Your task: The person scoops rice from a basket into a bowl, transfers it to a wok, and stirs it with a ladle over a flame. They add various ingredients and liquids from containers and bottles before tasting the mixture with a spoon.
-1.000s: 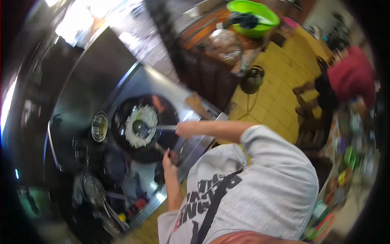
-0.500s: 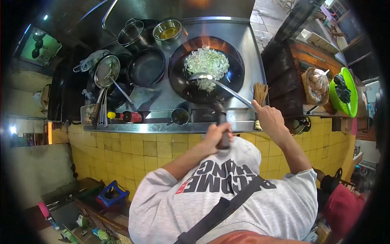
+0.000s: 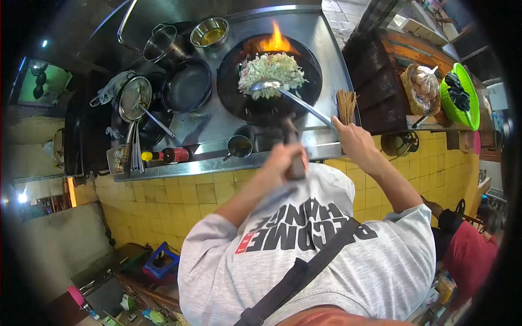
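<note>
Stove-side, both your hands occupied. Your left hand (image 3: 288, 157) is wrapped around the wok handle (image 3: 296, 170), fingers curled over it; motion blur hides the finer detail of that grip. Your right hand (image 3: 356, 144) is closed on the end of the ladle (image 3: 308, 107), thumb lying along the shaft.

The wok (image 3: 255, 112) sits on the right part of the steel stove top (image 3: 326, 81), straight ahead of your left fingers and a little leftward. Its handle points back toward your body, nearly in line with your chest. Left hand nearer the wok; right hand farther out, beyond the near-right rim. The ladle bridges that gap: long axis slanting forward and leftward from your right fingers, over the rim, its bowl at the near edge of the chopped pale food (image 3: 277, 69). Whether the bowl touches the wok floor, cannot tell.

Flame (image 3: 277, 41) stands at the far rim, behind the food, well apart from both hands. A bundle of sticks (image 3: 346, 106) lies just beyond your right hand.
</note>
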### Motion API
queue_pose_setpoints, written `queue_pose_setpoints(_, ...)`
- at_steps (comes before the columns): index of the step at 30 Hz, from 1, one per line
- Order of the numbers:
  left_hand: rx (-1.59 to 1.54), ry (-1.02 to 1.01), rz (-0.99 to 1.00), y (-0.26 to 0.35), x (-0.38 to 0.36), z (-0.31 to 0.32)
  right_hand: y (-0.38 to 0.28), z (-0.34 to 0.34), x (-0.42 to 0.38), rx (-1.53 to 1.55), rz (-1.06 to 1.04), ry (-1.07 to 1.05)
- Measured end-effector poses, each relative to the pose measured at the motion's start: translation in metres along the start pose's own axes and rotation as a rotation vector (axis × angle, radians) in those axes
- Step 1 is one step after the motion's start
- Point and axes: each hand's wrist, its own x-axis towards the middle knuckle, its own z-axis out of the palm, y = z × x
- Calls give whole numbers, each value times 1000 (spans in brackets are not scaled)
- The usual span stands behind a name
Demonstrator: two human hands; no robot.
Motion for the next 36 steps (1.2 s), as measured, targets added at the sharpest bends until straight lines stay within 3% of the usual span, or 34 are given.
queue_pose_setpoints(2, -231, -27, 87, 11, 45, -37, 2, 8, 5, 11, 32, -33)
queue_pose_setpoints(4, -106, 61, 193, 5, 52, -49, 4, 20, 13, -2, 83, 19)
queue_pose_setpoints(6, -134, 141, 132, -13, 16, -15, 4, 23, 17, -8, 102, 64)
queue_pose_setpoints(8, -151, -35, -31, -15, -26, 15, 4, 24, 12, 4, 125, 78)
queue_pose_setpoints(10, -35, -14, -40, -8, -21, 12, 7, 18, 6, 77, 2, 42)
queue_pose_setpoints(12, 24, -25, 77, 9, 18, -25, 8, 21, 6, 65, 10, -12)
queue_pose_setpoints(14, -242, 52, 141, 10, 54, -58, 11, 26, 16, 53, 11, -44)
queue_pose_setpoints(16, 2, 104, 240, -6, 41, -50, 18, 42, 32, 25, 134, 104)
queue_pose_setpoints(18, -215, -42, 47, -11, -7, -15, 30, 35, 32, 21, 142, 139)
queue_pose_setpoints(20, -210, -48, -96, 1, -41, 8, 35, -1, 14, 87, 101, 227)
queue_pose_setpoints(25, -123, 62, 285, -26, 71, -72, 37, -22, -6, 474, -24, 285)
queue_pose_setpoints(28, 8, 105, 320, -22, 112, -98, 26, 30, 48, 591, -12, 252)
queue_pose_setpoints(30, -18, 140, 341, -24, 117, -98, 18, 93, 102, 690, 70, 95)
queue_pose_setpoints(32, 0, 165, 356, -25, 116, -95, -3, 95, 124, 684, 155, 18)
queue_pose_setpoints(36, 8, 177, 381, -31, 125, -102, -1, 95, 144, 480, 24, 192)
